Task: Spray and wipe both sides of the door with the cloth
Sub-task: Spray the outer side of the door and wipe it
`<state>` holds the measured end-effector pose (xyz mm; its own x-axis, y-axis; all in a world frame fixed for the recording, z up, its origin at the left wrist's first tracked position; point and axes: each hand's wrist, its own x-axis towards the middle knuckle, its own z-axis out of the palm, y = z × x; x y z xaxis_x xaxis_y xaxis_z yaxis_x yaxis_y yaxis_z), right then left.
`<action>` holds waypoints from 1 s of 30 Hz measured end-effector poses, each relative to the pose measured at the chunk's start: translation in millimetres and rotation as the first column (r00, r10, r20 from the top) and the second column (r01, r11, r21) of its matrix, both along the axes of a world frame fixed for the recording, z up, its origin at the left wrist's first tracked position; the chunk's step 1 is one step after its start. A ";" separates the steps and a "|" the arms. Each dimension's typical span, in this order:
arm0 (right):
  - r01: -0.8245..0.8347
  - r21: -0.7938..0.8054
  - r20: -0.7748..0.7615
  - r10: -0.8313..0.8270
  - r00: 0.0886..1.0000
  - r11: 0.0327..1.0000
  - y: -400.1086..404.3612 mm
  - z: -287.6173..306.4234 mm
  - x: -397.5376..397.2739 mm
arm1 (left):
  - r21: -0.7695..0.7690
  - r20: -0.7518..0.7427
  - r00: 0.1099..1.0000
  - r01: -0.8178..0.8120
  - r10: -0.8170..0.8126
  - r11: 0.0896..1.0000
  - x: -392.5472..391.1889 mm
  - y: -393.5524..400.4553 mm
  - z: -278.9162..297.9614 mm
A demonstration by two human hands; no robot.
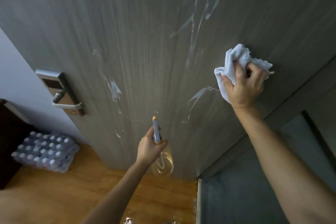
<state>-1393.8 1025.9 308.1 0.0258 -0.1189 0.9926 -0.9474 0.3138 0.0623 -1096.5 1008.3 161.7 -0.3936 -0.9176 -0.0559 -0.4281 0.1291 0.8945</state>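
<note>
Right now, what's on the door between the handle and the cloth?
Head view: no object, only door surface with white foam streaks between the handle and the cloth in the right hand.

The grey wood-grain door (145, 42) fills the view, streaked with white foam above and right of its lever handle (68, 104). The right hand (243, 85) presses a bunched white cloth (236, 60) against the door, far right of the handle. The left hand (150, 146) grips a clear spray bottle (160, 158), nozzle toward the door, below and right of the handle. A pack of water bottles (45, 151) sits on the wooden floor (63, 196) below the handle
</note>
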 end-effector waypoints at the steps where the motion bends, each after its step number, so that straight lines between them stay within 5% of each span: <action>1: -0.017 -0.017 -0.036 0.016 0.999 1.000 -1.0 0.5 -3.0 | 0.012 -0.009 1.000 -0.029 0.029 1.000 -3.4 1.5 -1.5; 9: -0.082 -0.050 -0.099 0.077 0.992 0.995 -3.2 -3.2 -10.9 | 0.076 -0.006 0.995 -0.098 0.099 0.992 -17.3 10.8 -11.5; 30: -0.075 -0.039 -0.054 0.073 0.996 0.996 3.0 4.9 -3.0 | -0.047 0.065 0.998 0.008 -0.005 0.999 -7.8 18.6 11.9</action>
